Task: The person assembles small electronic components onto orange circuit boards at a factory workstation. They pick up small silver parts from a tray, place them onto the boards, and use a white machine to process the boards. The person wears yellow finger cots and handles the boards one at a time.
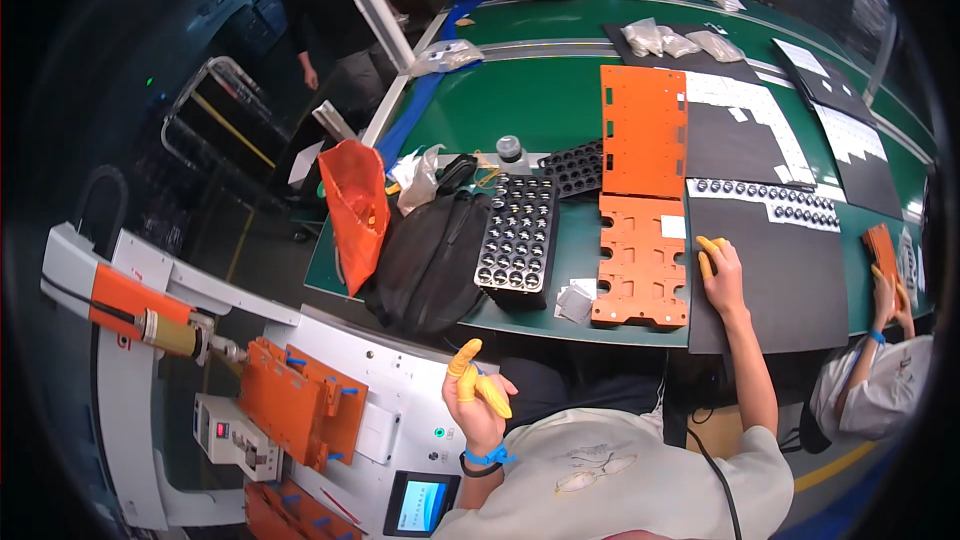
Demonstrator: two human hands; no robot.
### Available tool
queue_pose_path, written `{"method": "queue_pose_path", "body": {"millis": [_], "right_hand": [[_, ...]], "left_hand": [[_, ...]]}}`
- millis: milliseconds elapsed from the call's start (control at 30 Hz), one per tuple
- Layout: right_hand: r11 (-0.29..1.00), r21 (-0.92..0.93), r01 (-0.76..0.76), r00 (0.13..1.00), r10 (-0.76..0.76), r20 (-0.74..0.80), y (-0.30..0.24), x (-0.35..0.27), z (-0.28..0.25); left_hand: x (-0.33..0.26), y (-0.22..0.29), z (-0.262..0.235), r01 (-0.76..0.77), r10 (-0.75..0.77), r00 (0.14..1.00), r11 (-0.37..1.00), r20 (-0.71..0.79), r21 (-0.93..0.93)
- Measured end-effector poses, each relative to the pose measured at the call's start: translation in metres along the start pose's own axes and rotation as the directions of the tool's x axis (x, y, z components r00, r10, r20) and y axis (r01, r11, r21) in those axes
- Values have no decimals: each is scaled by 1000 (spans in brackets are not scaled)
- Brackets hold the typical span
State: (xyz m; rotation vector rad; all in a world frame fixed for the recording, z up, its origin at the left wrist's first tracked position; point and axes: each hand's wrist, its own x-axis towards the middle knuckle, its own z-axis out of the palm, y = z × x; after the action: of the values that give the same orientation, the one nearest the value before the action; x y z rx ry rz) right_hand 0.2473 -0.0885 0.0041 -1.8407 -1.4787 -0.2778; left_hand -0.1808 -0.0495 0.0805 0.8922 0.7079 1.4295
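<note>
Orange cut-out plate [640, 275] lies flat beside right hand [722, 265].

It was a factory assembly line: a long green workbench [520, 100] carried orange fixture plates [643, 130], black trays of small parts [520, 235] and black mats [770, 270], with a white machine [330, 380] and its small screen [422, 503] alongside.
</note>
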Motion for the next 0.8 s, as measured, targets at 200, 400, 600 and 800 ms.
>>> {"method": "queue_pose_path", "body": {"millis": [200, 400, 600, 800], "right_hand": [[996, 66, -64, 997, 61, 42, 7, -4, 5], [972, 205, -110, 993, 96, 75, 24, -3, 5], [970, 199, -136, 990, 127, 57, 42, -10, 9], [949, 251, -188, 982, 180, 58, 41, -14, 10]], "left_hand": [[4, 21, -2, -120, 128, 979, 991, -158, 57], [-23, 68, -27, -248, 523, 714, 810, -465, 531], [-92, 107, -117, -150, 826, 315, 530, -468, 835], [-203, 181, -200, 521, 986, -18, 149, -164, 841]]}}
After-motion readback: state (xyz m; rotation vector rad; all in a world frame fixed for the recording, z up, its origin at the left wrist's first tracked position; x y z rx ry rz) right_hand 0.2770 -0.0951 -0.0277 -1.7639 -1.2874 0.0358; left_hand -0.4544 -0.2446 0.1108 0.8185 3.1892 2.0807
